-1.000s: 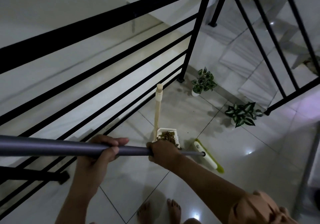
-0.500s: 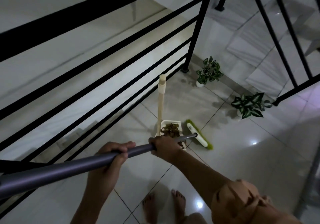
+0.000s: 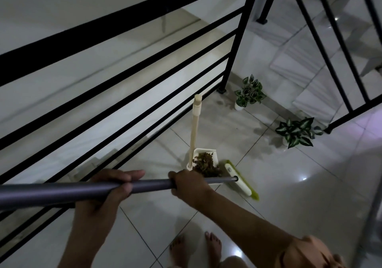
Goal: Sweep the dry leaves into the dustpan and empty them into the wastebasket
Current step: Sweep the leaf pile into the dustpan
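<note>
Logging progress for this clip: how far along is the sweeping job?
Done: dry leaves piled in the dustpan. In hand: left hand and right hand grip the broom handle, head beside the pan. Left: emptying; no wastebasket visible.

You are looking down at a cream dustpan (image 3: pixel 198 154) sitting on the pale tiled floor, its long cream handle standing upright. Brown dry leaves (image 3: pixel 206 163) are lying heaped inside its tray. Just beside its open edge, the broom (image 3: pixel 237 177) is resting its white head with lime-green bristles on the tiles, its grey pole running back towards you.
</note>
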A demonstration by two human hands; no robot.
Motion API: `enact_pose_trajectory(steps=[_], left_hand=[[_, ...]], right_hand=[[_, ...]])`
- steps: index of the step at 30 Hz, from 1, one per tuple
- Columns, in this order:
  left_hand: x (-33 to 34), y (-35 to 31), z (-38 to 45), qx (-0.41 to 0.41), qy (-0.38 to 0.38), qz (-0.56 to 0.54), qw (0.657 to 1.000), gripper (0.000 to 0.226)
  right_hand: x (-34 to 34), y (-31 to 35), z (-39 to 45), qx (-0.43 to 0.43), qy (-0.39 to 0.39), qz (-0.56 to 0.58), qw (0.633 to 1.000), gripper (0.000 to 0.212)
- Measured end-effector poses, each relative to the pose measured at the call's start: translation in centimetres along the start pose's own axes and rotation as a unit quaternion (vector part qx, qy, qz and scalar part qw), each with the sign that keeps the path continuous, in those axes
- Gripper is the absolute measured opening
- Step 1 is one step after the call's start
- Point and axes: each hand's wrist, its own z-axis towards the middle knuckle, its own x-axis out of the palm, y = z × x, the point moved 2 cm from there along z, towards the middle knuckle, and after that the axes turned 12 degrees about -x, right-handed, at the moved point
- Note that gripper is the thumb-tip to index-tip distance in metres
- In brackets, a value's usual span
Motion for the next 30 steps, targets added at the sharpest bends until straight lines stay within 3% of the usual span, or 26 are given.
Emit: enact_pose_trajectory(steps=[2, 4, 8, 14, 19, 25, 30], left_hand=[[1.1, -0.4, 0.6, 0.034, 0.02, -0.027, 0.999, 0.032], [3.3, -0.4, 1.0, 0.015, 0.033, -0.019, 0.999, 0.047], [5.7, 1.5, 1.3, -0.021, 0.052, 0.005, 0.998, 0.035], [5.7, 1.6, 1.2, -0.038, 0.023, -0.03, 0.999, 0.025], [1.7, 1.5, 0.1, -0.025, -0.012, -0.041, 0.999, 0.028], [-3.4, 0.7, -0.8, -0.013, -0.042, -0.047, 0.998, 0.047], [-3.1, -0.9, -0.8, 0.03, -0.023, -0.048, 0.998, 0.039]], right_hand=[[-0.1, -1.6, -0.5, 0.027, -0.007, 0.005, 1.0, 0.021], [0.1, -3.3, -0.9, 0.056, -0.006, 0.008, 0.998, 0.024], [1.9, -6.0, -1.7, 0.134, -0.028, 0.057, 0.989, 0.027], [4.5, -4.4, -1.1, 0.222, -0.168, 0.17, 0.945, 0.034], [5.8, -0.2, 0.4, 0.183, -0.199, 0.195, 0.943, 0.037], [4.8, 3.9, 2.3, 0.105, -0.124, 0.13, 0.978, 0.036], [3.2, 4.2, 1.6, 0.092, -0.136, 0.114, 0.98, 0.036]])
